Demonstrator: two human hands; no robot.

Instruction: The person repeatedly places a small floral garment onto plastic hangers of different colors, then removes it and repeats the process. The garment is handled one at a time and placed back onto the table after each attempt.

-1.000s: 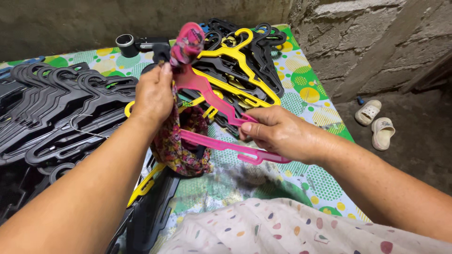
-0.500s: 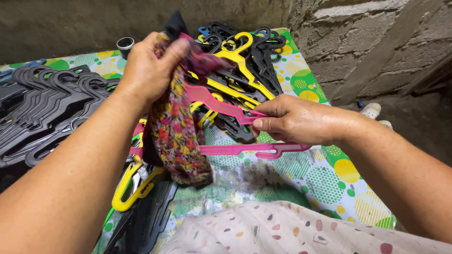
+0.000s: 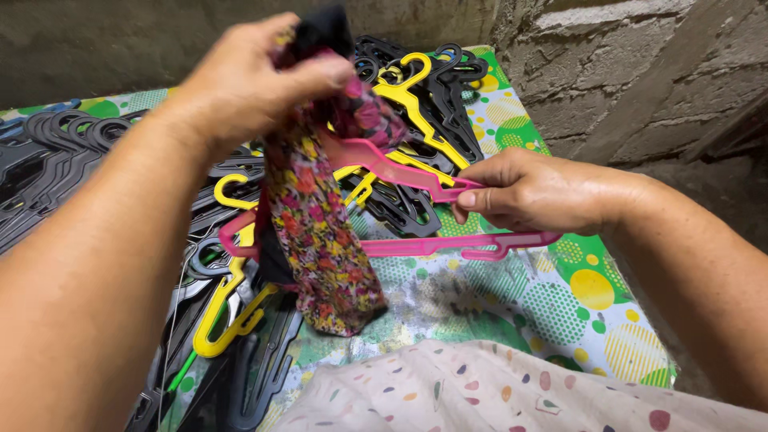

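Centre frame: left hand (image 3: 240,84) bunches a floral patterned cloth (image 3: 320,232) at upper centre; right hand (image 3: 536,192) pinches the pink plastic hanger (image 3: 432,244) at its right end.

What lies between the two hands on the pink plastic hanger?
In the head view, the pink plastic hanger's sloping arm spans from the left hand, gripping floral fabric, to the right hand; yellow and black hangers lie behind.

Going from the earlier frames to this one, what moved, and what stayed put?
The left hand has lifted the floral cloth higher and toward the camera, bunching its top above the pink hanger. The hanger has shifted slightly right. The right hand keeps pinching the hanger's shoulder. The black hangers and yellow hanger lie unchanged on the dotted sheet.
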